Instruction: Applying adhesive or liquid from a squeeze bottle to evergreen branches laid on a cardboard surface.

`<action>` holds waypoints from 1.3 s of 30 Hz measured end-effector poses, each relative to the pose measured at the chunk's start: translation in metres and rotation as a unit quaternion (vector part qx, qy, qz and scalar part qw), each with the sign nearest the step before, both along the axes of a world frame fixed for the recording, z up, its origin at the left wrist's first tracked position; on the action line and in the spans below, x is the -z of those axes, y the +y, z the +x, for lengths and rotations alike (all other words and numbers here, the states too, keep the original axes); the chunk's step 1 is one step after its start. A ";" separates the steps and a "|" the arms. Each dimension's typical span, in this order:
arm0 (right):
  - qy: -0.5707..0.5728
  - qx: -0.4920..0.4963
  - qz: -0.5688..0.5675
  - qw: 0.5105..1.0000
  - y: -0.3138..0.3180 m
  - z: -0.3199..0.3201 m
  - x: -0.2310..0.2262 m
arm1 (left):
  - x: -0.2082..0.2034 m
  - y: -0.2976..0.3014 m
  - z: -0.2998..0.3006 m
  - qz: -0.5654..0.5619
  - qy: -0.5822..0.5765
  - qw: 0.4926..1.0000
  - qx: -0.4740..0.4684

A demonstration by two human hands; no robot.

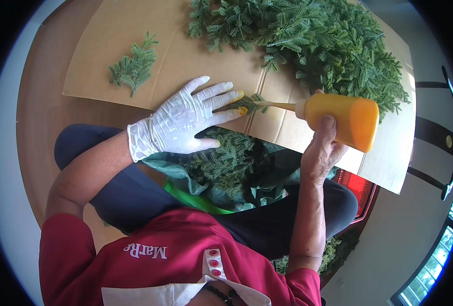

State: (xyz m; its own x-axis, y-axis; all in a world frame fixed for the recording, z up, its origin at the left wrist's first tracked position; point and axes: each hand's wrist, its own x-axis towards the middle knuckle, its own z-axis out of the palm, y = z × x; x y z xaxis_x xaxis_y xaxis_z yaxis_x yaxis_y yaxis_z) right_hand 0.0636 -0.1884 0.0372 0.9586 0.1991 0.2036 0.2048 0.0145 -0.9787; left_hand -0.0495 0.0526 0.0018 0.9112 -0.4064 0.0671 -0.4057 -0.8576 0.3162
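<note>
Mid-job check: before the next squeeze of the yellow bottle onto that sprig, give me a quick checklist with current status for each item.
1. Left hand, gloved, pins the small sprig on the cardboard sheet: ok.
2. Right hand grips the yellow squeeze bottle: ok.
3. Bottle nozzle meets the sprig's end: ok.
4. Glove fingertips free of yellow glue: not ok, two are smeared.
5. Glue level in bottle: cannot tell.
6. Spare sprig lying within reach on the cardboard: ok.

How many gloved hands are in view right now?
1: the left hand wears a white glove, pressing a green sprig on cardboard. The right hand is bare, holding the orange squeeze bottle.
</note>
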 end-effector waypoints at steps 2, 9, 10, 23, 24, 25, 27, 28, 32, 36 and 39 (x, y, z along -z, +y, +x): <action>0.002 0.007 0.023 1.000 -0.006 0.005 0.000 | -0.001 -0.001 0.000 -0.004 0.001 1.000 -0.002; -0.005 0.026 -0.007 1.000 -0.016 0.008 -0.001 | -0.001 -0.002 0.000 -0.002 -0.005 1.000 -0.005; -0.008 0.023 0.025 0.999 -0.016 0.008 -0.002 | -0.001 -0.003 0.000 -0.003 -0.007 1.000 -0.004; -0.026 -0.040 -0.007 0.999 -0.013 -0.003 0.011 | 0.004 -0.003 -0.002 -0.005 -0.019 1.000 -0.009; -0.025 -0.040 -0.007 0.999 -0.014 -0.002 0.011 | 0.004 -0.003 -0.002 -0.006 -0.019 1.000 -0.010; -0.032 -0.035 -0.012 0.999 -0.015 -0.001 0.010 | 0.004 -0.003 -0.002 -0.008 -0.018 1.000 -0.010; -0.044 -0.026 -0.020 0.999 -0.019 0.003 0.009 | 0.003 -0.004 -0.002 -0.011 -0.016 1.000 -0.012; -0.049 -0.021 -0.024 0.998 -0.020 0.005 0.008 | 0.003 -0.004 -0.001 -0.013 -0.015 1.000 -0.013; -0.028 0.014 0.020 0.999 -0.025 0.010 0.007 | 0.001 -0.006 0.000 -0.008 -0.006 1.000 -0.013; -0.022 0.028 0.048 0.998 -0.028 0.010 0.008 | 0.000 -0.006 0.001 -0.018 -0.011 1.000 -0.010; -0.023 0.033 0.060 0.997 -0.030 0.009 0.008 | -0.003 -0.007 0.005 -0.031 -0.020 0.999 -0.005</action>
